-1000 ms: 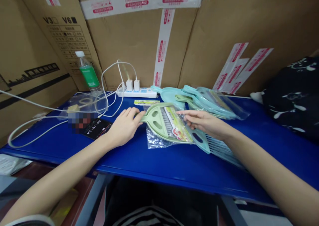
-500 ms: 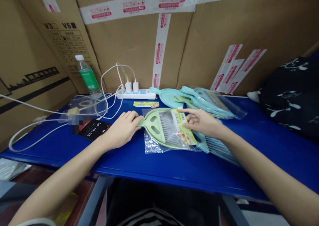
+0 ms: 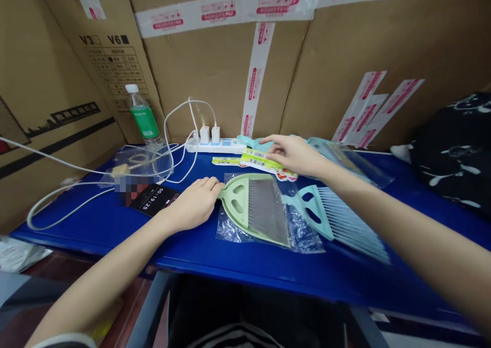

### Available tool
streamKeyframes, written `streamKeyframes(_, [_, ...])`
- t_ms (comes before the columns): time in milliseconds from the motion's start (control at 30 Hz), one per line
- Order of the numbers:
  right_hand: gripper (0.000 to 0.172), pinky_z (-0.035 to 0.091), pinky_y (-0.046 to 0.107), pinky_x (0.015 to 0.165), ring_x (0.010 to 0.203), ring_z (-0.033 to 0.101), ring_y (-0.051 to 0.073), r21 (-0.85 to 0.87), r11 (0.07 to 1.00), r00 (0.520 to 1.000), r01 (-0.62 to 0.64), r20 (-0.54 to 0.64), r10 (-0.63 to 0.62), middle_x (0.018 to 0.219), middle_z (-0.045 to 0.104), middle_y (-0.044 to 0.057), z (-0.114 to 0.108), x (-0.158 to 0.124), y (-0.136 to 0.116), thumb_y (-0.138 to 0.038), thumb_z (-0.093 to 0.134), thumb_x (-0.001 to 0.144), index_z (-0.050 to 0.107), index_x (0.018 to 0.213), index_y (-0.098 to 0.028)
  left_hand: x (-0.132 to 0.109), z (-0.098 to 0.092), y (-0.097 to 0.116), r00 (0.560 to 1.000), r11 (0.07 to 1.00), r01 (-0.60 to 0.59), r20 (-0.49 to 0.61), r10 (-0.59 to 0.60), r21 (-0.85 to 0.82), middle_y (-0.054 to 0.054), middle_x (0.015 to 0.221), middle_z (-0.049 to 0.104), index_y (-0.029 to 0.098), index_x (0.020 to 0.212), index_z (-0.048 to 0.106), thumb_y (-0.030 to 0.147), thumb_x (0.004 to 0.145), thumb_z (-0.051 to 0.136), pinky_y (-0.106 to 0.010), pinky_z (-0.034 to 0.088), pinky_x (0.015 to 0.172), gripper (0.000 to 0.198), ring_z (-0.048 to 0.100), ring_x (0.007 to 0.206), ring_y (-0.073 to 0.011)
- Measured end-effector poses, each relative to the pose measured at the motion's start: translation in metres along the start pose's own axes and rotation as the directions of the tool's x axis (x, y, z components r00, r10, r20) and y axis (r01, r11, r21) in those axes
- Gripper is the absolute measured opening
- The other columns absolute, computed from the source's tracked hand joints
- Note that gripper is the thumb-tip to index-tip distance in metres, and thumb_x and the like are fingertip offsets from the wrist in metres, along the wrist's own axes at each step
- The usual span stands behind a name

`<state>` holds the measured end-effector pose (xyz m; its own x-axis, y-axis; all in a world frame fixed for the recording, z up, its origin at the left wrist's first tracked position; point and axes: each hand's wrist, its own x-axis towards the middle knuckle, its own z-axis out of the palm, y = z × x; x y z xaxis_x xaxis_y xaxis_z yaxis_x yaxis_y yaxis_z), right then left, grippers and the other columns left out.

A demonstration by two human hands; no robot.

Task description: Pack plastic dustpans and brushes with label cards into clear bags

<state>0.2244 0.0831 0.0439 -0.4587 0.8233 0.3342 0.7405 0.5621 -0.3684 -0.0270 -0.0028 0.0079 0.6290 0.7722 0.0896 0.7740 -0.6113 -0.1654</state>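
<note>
My right hand [image 3: 295,155] pinches a printed card label [image 3: 264,161] between thumb and fingers, just beyond the green dustpan [image 3: 245,205] — my left hand [image 3: 194,202], fingers together, touches its handle tip; it lies on a clear plastic bag [image 3: 230,231] on the blue table [image 3: 184,251].

The right hand [image 3: 293,155] holds a printed label [image 3: 264,161] near the back of the tabletop [image 3: 230,266]. The left hand [image 3: 194,202] has its fingertips [image 3: 217,185] against a green dustpan [image 3: 235,197], which lies on a clear plastic bag [image 3: 305,233] just beside a teal brush [image 3: 337,220].
</note>
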Motion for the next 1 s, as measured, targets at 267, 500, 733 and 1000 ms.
streamKeyframes(267, [0.017,0.051,0.028,0.071,0.075,0.068,0.019,-0.041,0.999,0.987,0.031,0.161,-0.024,0.077,0.073,0.004,0.061,0.083,-0.018,-0.009,0.063,0.073,0.073,0.084,-0.017,-0.001,0.005,0.000,1.000,1.000,-0.002,-0.022,0.001,-0.019,-0.013,0.112,0.057,0.007,0.130,0.045,0.005,0.083,0.036,-0.039,0.044,0.095,0.048,0.054,0.102,-0.0235])
streamKeyframes(500, [0.018,0.048,0.032,0.075,0.081,0.066,0.022,-0.090,0.992,0.988,0.088,0.131,-0.076,0.087,0.072,0.007,0.057,0.076,-0.019,-0.010,0.063,0.073,0.072,0.085,-0.019,-0.002,0.009,-0.003,0.995,0.995,-0.091,-0.043,0.090,-0.031,-0.006,0.101,0.052,0.028,0.139,0.042,0.006,0.090,0.036,-0.034,0.047,0.086,0.054,0.053,0.090,-0.0193])
streamKeyframes(733, [0.011,0.048,0.032,0.061,0.059,0.062,0.018,-0.002,1.000,0.997,-0.025,0.078,0.025,0.061,0.066,0.002,0.013,-0.007,-0.015,-0.018,0.053,0.079,0.061,0.072,-0.022,-0.002,0.013,-0.006,0.991,0.988,-0.095,-0.110,0.082,-0.121,-0.005,0.097,0.049,0.027,0.135,0.047,0.003,0.091,0.031,-0.030,0.045,0.082,0.052,0.049,0.088,-0.0172])
streamKeyframes(1000, [0.047,0.053,0.030,0.050,0.054,0.063,0.015,0.546,0.707,0.888,-0.450,0.357,0.289,0.078,0.066,0.005,0.012,-0.073,0.000,-0.034,0.054,0.082,0.041,0.124,-0.016,0.001,0.004,-0.011,0.974,0.984,-0.103,-0.215,0.070,-0.142,-0.006,0.097,0.050,0.018,0.123,0.055,0.010,0.093,0.031,-0.029,0.047,0.076,0.039,0.050,0.087,-0.0165])
